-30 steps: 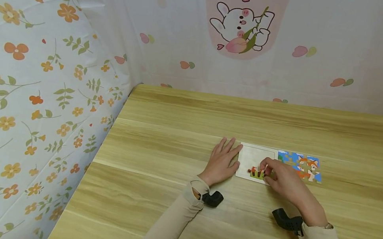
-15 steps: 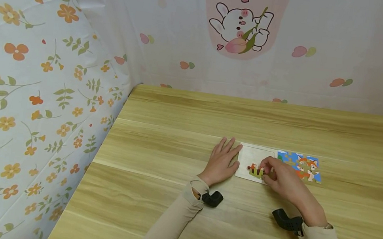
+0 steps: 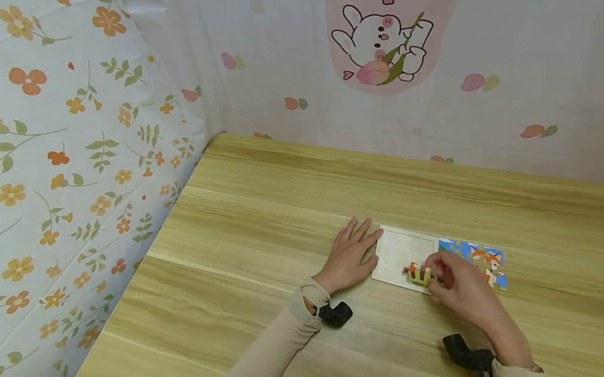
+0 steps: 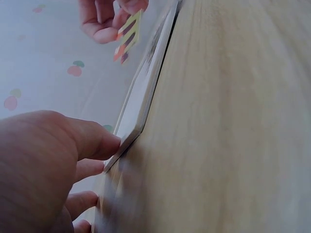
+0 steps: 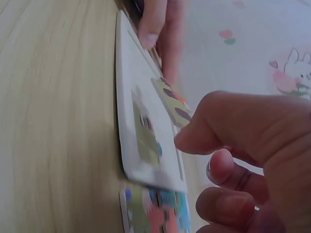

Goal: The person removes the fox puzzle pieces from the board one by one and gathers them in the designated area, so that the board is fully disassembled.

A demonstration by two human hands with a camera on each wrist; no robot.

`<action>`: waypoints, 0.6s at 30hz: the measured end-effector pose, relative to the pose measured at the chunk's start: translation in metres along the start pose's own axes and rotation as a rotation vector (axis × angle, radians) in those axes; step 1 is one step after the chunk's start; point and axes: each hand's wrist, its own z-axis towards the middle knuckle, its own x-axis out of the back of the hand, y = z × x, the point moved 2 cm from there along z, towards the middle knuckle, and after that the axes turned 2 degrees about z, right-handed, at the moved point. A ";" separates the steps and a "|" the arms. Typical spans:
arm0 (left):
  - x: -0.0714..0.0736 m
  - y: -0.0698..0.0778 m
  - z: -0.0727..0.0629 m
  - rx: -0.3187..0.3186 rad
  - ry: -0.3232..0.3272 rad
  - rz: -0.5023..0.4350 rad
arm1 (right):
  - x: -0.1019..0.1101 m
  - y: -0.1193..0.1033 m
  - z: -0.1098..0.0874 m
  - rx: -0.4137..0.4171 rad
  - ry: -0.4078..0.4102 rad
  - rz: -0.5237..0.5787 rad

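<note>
In the head view a pale, shallow puzzle tray (image 3: 394,253) lies on the wooden table. My left hand (image 3: 349,258) rests at its left edge, fingers spread and thumb against the rim. Over the right part of the tray, my right hand (image 3: 457,284) pinches a green puzzle piece (image 3: 418,276) with dark stripes and orange bits. The left wrist view shows this held piece (image 4: 129,35) raised above the tray. Another mostly green puzzle piece (image 5: 145,128) lies inside the tray in the right wrist view; in the head view my right hand hides it.
Against the tray's right side lies a colourful fox-picture puzzle (image 3: 491,262) of several pieces, partly covered by my right hand. A flowered cloth (image 3: 76,142) hangs at the left, and a rabbit-print cloth (image 3: 275,34) behind the table (image 3: 240,325).
My right hand has moved right with the green puzzle piece and lifted it off the tray. The left hand stays in place at the tray's edge.
</note>
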 end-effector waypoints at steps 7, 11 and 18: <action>0.000 0.000 0.001 -0.002 -0.003 0.000 | 0.009 0.013 -0.012 0.010 0.087 0.037; 0.000 0.001 0.000 0.001 -0.005 -0.003 | 0.015 0.021 -0.021 -0.028 0.112 0.054; -0.001 0.000 0.001 0.009 -0.005 -0.014 | 0.030 0.033 -0.035 -0.057 0.149 0.020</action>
